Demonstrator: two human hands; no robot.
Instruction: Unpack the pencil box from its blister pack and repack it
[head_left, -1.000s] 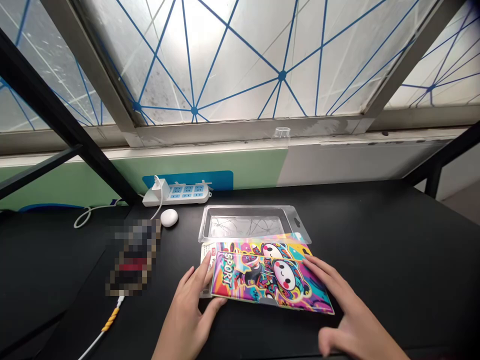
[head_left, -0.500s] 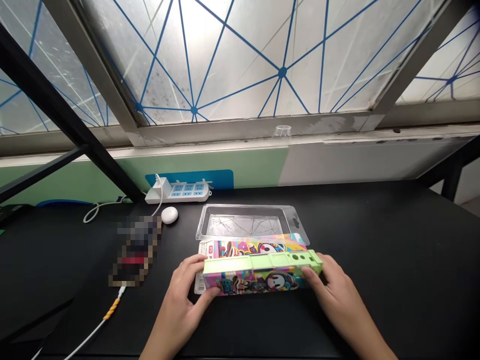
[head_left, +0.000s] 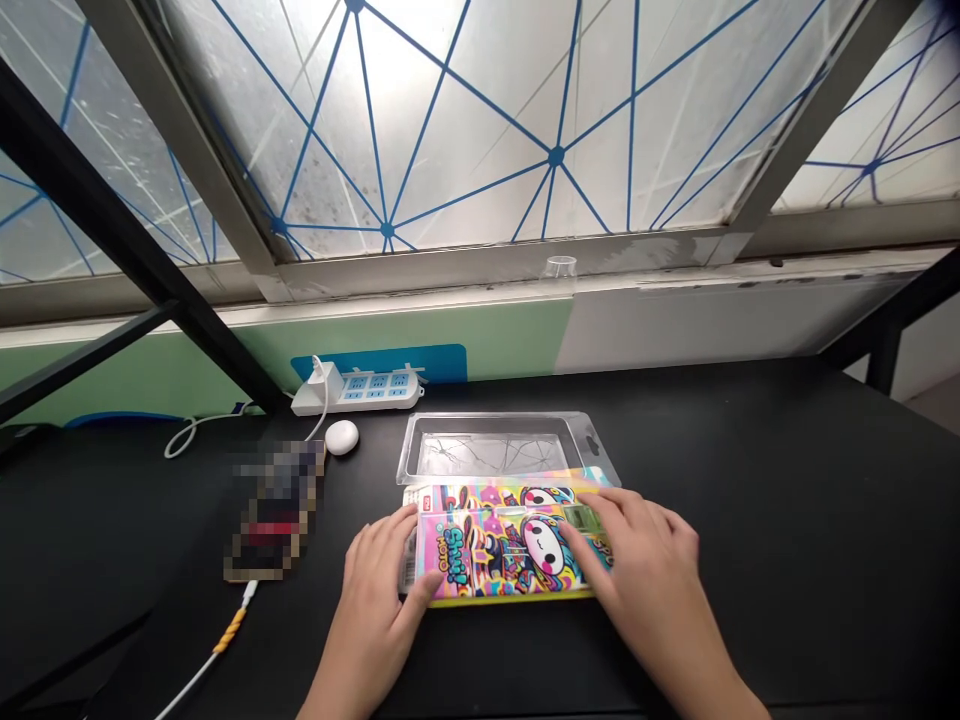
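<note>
A pencil case printed with colourful cartoon figures lies flat on the black desk, its printed face up. My left hand grips the left end, thumb on the front corner and fingers along the back edge. Over the right end rests my right hand, thumb and fingers on either side of a small green window. Partly under the case is a printed card. Behind the card sits a clear plastic blister tray.
On the left lie a pixelated phone-like device with a white cable and a round white case. A white power strip stands against the wall. A clear cup is on the window sill.
The pencil case has turned from standing on its long edge, green side up, to lying with its printed face up. My right hand has shifted onto its top.
</note>
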